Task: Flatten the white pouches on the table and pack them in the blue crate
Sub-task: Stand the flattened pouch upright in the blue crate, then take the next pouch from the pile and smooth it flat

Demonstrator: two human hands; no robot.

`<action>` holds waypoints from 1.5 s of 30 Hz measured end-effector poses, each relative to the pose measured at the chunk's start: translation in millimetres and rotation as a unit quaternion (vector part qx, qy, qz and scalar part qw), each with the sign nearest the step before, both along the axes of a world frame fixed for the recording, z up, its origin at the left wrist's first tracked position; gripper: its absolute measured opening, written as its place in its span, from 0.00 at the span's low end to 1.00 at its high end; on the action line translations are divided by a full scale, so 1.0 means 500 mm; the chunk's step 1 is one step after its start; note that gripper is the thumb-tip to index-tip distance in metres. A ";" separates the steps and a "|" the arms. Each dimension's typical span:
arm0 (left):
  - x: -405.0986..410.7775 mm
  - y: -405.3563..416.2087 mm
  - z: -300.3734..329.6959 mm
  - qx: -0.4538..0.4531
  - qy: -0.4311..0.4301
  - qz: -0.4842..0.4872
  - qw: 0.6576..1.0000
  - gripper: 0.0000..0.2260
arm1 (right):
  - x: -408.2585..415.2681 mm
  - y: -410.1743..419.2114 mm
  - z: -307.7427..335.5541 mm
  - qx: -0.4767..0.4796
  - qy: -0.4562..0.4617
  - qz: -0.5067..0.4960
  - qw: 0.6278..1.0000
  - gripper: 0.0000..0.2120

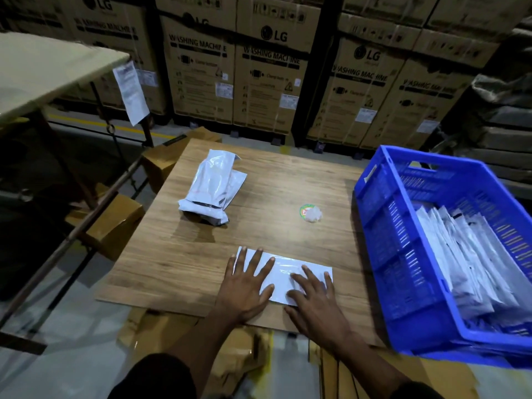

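Both hands (244, 286) (313, 300) press flat-fingered on a pouch (283, 276) — blue crate (383, 226) holds upright pouches (466, 260)

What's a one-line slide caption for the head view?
Both hands, left and right, press a white pouch flat on the table beside the blue crate.

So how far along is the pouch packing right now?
Done: many flattened pouches stand in the blue crate. In hand: left hand and right hand press one white pouch flat on the table. Left: a bundle of pouches.
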State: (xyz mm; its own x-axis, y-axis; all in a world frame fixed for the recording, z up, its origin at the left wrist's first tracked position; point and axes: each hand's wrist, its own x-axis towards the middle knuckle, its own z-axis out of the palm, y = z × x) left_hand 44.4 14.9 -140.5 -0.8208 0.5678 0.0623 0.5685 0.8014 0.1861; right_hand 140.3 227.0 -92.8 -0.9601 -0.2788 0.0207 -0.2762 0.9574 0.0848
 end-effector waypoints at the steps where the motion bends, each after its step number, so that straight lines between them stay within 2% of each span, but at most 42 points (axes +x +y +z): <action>1: -0.003 0.003 0.004 -0.006 -0.006 -0.005 1.000 0.30 | -0.002 -0.003 0.003 0.000 0.011 0.002 1.000 0.11; 4: -0.008 0.006 0.008 -0.014 -0.022 -0.001 1.000 0.33 | -0.014 -0.011 0.002 -0.009 0.046 0.006 0.999 0.04; 8: 0.003 0.005 0.013 -0.020 0.012 -0.017 1.000 0.39 | -0.029 -0.021 0.012 -0.027 0.045 -0.022 0.998 0.07; 12: 0.002 0.005 0.026 -0.037 0.054 -0.036 0.997 0.31 | -0.024 -0.021 0.028 -0.083 0.048 -0.027 0.995 0.11; 14: -0.006 0.009 0.032 -0.039 0.056 -0.026 0.997 0.30 | -0.004 -0.021 0.044 -0.050 0.052 0.026 0.997 0.14; 16: -0.014 0.011 0.042 -0.042 0.066 -0.033 0.996 0.30 | 0.016 -0.022 0.059 0.032 0.034 0.128 0.991 0.20; 17: -0.017 0.012 0.048 -0.040 0.073 -0.043 0.996 0.30 | 0.017 -0.020 0.062 0.065 0.023 0.161 0.985 0.18; 19: -0.026 0.016 0.063 -0.037 0.078 -0.063 0.994 0.32 | 0.002 -0.014 0.063 0.106 0.019 0.168 0.980 0.14; 22: -0.030 0.035 0.087 -0.029 0.071 -0.058 0.995 0.32 | -0.041 0.000 0.079 0.099 -0.031 0.142 0.984 0.12; 25: -0.018 0.052 0.106 0.033 0.059 0.005 0.998 0.36 | -0.078 0.012 0.132 0.057 -0.083 0.085 0.991 0.15; 28: -0.002 0.058 0.106 0.135 0.030 0.080 0.987 0.43 | -0.108 0.052 0.190 0.014 -0.114 0.048 0.992 0.27; 31: 0.014 0.072 0.080 0.118 0.004 0.066 0.991 0.40 | -0.119 0.103 0.207 -0.043 -0.078 -0.004 0.996 0.19; 34: 0.023 0.096 0.049 0.029 -0.031 0.039 0.998 0.31 | -0.118 0.145 0.230 -0.121 -0.024 -0.020 0.992 0.18; 37: 0.025 0.115 0.020 -0.024 0.003 0.017 1.000 0.26 | -0.110 0.187 0.248 -0.190 0.029 -0.011 0.981 0.18; 40: 0.019 0.140 0.025 -0.010 0.045 0.011 0.999 0.25 | -0.101 0.226 0.273 -0.244 0.079 -0.072 0.964 0.17; 45: -0.020 0.288 0.171 0.068 0.076 -0.029 0.994 0.23 | -0.089 0.321 0.375 -0.270 0.187 -0.043 0.943 0.18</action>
State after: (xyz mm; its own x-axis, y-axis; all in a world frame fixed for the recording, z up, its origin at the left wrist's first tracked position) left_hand 34.5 158.7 -55.1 -0.7616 0.5923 0.2630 0.6435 0.7392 0.1988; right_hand 95.9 387.8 94.9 -0.8762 -0.0519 0.4792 -0.2432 0.9060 -0.3465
